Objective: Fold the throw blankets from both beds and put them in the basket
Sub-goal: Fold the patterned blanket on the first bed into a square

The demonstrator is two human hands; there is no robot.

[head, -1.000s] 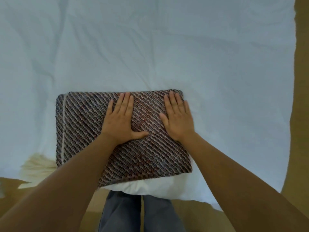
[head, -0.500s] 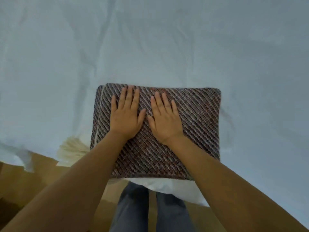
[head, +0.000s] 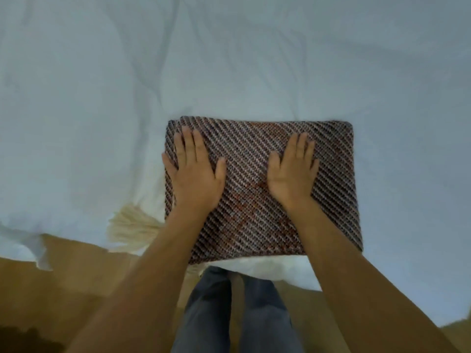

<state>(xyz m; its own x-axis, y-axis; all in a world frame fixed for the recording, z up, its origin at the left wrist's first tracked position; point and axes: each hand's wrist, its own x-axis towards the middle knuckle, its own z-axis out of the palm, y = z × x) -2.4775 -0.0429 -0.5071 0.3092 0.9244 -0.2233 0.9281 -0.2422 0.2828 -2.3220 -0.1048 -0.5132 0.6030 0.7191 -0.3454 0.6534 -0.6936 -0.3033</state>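
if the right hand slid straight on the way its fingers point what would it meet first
The right hand lies flat on the folded blanket, fingers pointing away. Straight on it would likely cross the blanket's far edge, then only bed sheet as far as shown.

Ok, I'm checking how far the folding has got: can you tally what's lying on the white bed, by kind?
Folded blanket: 1
Hands pressing flat on it: 2, the left hand and the right hand
Tuft of cream fringe sticking out beside it: 1
Total: 4
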